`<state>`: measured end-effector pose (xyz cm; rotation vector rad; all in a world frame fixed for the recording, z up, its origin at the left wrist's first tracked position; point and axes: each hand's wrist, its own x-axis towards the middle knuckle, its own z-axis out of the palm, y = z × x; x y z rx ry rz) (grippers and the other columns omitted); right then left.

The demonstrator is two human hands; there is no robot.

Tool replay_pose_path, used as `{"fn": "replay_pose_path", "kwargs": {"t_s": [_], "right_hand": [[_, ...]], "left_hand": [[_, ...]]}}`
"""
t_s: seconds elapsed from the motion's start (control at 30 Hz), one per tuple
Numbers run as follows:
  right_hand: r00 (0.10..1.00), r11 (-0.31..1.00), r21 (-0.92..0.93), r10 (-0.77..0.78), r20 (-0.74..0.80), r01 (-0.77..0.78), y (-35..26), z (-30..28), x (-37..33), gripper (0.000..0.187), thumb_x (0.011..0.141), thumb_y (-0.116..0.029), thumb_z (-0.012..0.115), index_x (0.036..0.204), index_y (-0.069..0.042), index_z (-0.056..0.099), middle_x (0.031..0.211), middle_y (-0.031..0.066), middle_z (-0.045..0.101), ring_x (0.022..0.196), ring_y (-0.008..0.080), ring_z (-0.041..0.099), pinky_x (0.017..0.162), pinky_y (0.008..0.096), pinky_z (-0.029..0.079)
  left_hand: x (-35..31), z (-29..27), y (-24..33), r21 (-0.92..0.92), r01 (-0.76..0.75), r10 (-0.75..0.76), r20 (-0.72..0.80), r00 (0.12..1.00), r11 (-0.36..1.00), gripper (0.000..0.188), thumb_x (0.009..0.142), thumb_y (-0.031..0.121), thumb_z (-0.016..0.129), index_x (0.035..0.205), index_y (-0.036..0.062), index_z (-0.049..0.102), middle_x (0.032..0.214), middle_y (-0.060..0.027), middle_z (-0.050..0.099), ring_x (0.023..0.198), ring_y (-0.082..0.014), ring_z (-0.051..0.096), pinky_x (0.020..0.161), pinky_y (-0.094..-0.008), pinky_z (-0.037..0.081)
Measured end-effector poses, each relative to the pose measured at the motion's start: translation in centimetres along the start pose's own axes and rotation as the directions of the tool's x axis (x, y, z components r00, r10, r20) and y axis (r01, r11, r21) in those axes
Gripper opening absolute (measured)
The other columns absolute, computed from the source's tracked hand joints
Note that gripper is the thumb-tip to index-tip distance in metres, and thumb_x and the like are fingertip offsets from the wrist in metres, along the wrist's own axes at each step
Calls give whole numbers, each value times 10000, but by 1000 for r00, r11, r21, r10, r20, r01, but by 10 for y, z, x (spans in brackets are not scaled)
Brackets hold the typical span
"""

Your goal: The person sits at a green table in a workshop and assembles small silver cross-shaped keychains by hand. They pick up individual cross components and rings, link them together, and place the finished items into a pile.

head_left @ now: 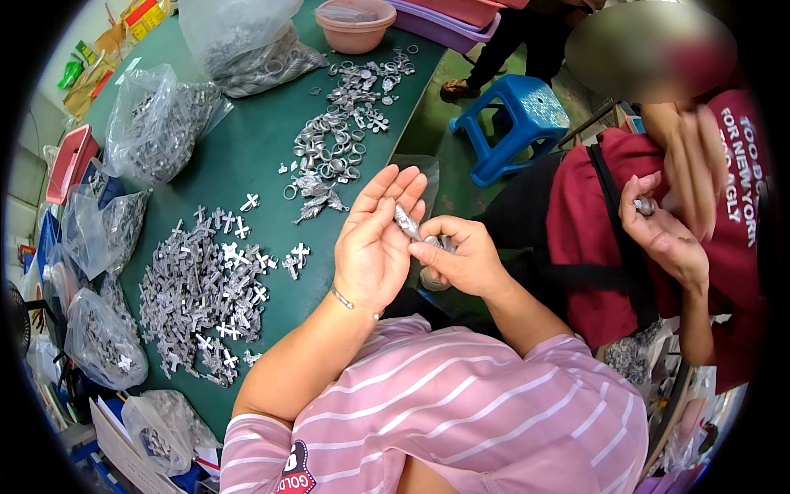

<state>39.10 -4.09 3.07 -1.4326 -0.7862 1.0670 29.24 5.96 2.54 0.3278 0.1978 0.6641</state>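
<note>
My left hand, palm up with its fingers stretched and a bracelet at the wrist, has a small silver-grey metal casting at its thumb tip. The casting looks elongated, but its exact kind is unclear. Close against it, my right hand is closed in a pinch, with grey metal pieces partly hidden among its fingers. Left of my hands, on the green table, lies a large heap of grey cross pendants. Beyond my hands are rings and fish-like castings.
Clear plastic bags of metal castings line the table's far left. A pink bowl stands at the far edge beside stacked basins. At right, a person in a dark red shirt holds a small metal piece near a blue stool.
</note>
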Motion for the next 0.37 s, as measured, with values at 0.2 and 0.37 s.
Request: {"fn": "replay_pose_path", "kwargs": {"t_s": [0.2, 0.37], "right_hand": [[945, 928, -277, -296, -139, 250, 1, -12, 1, 110, 799, -132, 658, 845, -45, 610, 665, -13, 570, 528, 78, 512, 472, 194, 385], [685, 552, -685, -721, -105, 476, 3, -22, 8, 82, 803, -124, 652, 858, -72, 621, 718, 20, 609, 555, 173, 538, 543, 254, 440]], "left_hand": [[-3, -4, -3, 300, 6, 11, -54, 998, 954, 263, 855, 88, 560, 1100, -6, 550, 1028, -81, 580, 917, -133, 542, 785, -253, 439], [-1, -3, -7, 436, -20, 73, -104, 992, 900, 318, 836, 99, 604, 1133, 3, 540, 942, -39, 588, 794, -88, 529, 696, -202, 434]]}}
